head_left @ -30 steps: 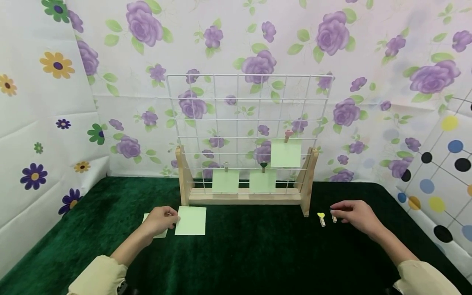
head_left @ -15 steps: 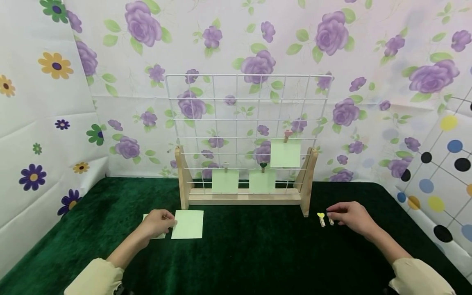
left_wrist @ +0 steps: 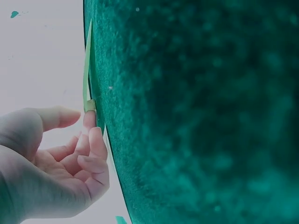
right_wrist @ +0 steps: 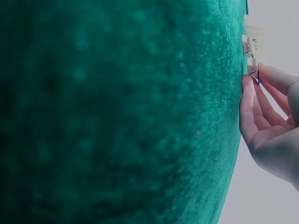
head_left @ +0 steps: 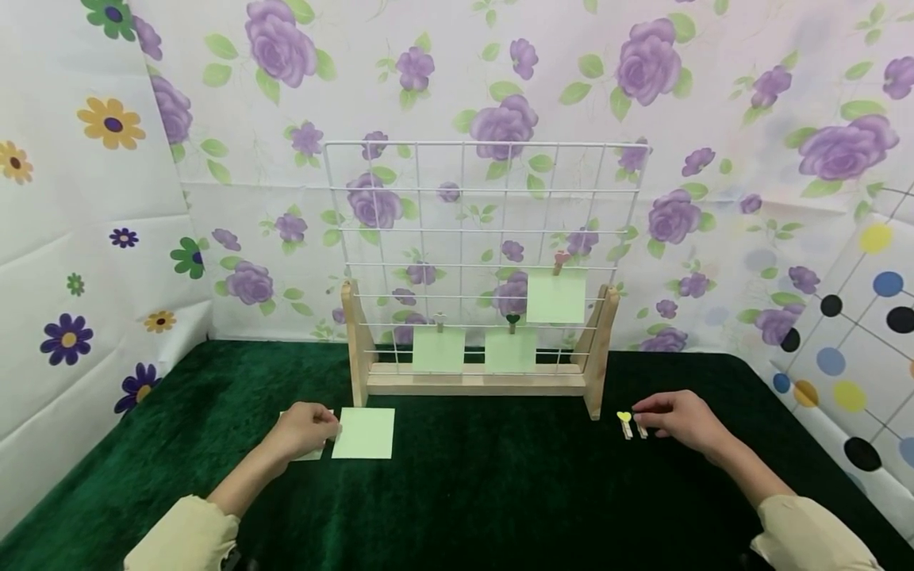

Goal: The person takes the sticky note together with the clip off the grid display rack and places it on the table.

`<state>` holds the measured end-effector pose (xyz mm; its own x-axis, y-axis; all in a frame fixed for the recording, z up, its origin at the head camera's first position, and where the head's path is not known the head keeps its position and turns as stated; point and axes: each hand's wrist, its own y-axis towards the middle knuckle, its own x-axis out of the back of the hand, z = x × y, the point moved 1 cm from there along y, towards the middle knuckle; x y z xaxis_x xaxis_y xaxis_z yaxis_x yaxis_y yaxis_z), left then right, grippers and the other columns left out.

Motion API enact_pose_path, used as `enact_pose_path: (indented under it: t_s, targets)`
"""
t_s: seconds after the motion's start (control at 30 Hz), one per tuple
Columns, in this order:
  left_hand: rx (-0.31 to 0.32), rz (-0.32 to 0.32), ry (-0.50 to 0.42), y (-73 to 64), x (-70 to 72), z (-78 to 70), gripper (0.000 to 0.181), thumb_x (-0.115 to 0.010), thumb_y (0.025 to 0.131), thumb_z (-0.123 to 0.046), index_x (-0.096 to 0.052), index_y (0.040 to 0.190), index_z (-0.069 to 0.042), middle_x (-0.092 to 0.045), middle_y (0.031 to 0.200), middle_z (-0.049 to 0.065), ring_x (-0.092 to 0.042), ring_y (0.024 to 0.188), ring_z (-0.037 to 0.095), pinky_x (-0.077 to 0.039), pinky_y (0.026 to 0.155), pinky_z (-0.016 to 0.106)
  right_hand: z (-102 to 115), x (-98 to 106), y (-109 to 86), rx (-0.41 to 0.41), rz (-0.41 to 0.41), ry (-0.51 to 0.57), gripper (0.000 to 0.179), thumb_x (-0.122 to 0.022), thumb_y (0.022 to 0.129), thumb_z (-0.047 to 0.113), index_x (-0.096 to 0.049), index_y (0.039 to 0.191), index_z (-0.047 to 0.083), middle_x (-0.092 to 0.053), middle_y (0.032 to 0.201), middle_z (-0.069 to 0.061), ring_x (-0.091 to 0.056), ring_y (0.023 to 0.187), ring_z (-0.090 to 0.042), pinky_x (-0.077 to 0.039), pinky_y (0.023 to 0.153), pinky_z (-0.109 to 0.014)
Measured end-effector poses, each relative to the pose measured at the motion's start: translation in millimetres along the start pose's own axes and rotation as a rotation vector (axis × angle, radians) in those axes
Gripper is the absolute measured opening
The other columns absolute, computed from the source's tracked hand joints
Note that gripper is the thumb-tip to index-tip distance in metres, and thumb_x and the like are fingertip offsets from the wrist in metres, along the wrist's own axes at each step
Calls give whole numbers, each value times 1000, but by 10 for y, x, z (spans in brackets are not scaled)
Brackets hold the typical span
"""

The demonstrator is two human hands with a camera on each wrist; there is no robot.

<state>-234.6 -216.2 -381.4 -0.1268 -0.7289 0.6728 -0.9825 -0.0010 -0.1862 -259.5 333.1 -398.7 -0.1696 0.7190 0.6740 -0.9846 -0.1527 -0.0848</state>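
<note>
Near the left side of the table, my left hand [head_left: 303,431] is at the left edge of a pale green paper square [head_left: 362,433]. In the left wrist view that paper's near edge is slightly lifted at the fingertips. A second paper square [head_left: 312,455] lies partly hidden under the left hand. On the right, thumb and fingertips of my right hand [head_left: 681,420] pinch a small wooden clothespin [head_left: 642,432] with a dark blue end. Just left of it lies a clothespin with a yellow heart [head_left: 625,424]. The right wrist view shows the pinched clothespin close to the cloth.
A white wire grid [head_left: 462,210] stands on a wooden base [head_left: 474,389] at the back. Three paper squares hang from it by clothespins, one paper [head_left: 556,296] higher at the right. Dark green cloth [head_left: 485,484] covers the table; patterned sheets surround it.
My left hand and its paper square have shifted slightly left and toward me. My right hand has moved a little left with the clothespin, nearer the yellow-heart one.
</note>
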Motion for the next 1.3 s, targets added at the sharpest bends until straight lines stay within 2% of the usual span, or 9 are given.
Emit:
enact_pose_path:
  t_s: [0.27,0.53,0.77,0.97,1.13,1.3]
  targets:
    - [-65,-19,50,-47,33,-12,20,-55,94,-10,-63,101,7,-60,87,11,-57,75,22,-47,64,37,-2,13,-10,-8,-2,-11,32,-67,91,21,-67,112,-3,-63,110,-16,-61,84,-20,-54,70,-33]
    - [-114,-48,91,-68,31,-46,19,-57,93,-9,-64,99,8,-60,86,11,-54,72,21,-46,60,35,1,8,-13,-17,-24,-34,34,-68,91,23,-66,113,-3,-64,106,-13,-60,81,-20,-53,67,-32]
    - [-110,-107,108,-30,29,-52,24,-56,95,-11,-60,106,10,-61,96,17,-58,84,28,-49,70,44,-2,18,-18,-15,-39,-38,37,-67,92,24,-64,115,-4,-64,106,-14,-60,82,-20,-53,66,-32]
    - [-153,-137,98,-30,18,-56,27,-54,96,-12,-58,112,9,-61,106,21,-57,99,38,-48,78,50,4,56,-29,27,-75,-50,40,-64,95,25,-61,119,-6,-64,108,-18,-63,83,-22,-53,66,-32]
    - [-183,-155,45,-37,3,-88,33,-51,98,-13,-53,121,10,-59,113,25,-55,107,41,-47,85,52,71,29,-37,64,-122,-68,39,-63,95,23,-61,121,-6,-64,110,-20,-64,85,-24,-54,67,-33]
    - [-203,-169,-22,-59,-18,-196,38,-50,99,-13,-46,130,10,-57,120,27,-52,113,42,-44,90,54,211,17,-49,103,-176,-40,43,-61,96,20,-53,128,-8,-65,111,-21,-65,94,-31,-55,69,-35]
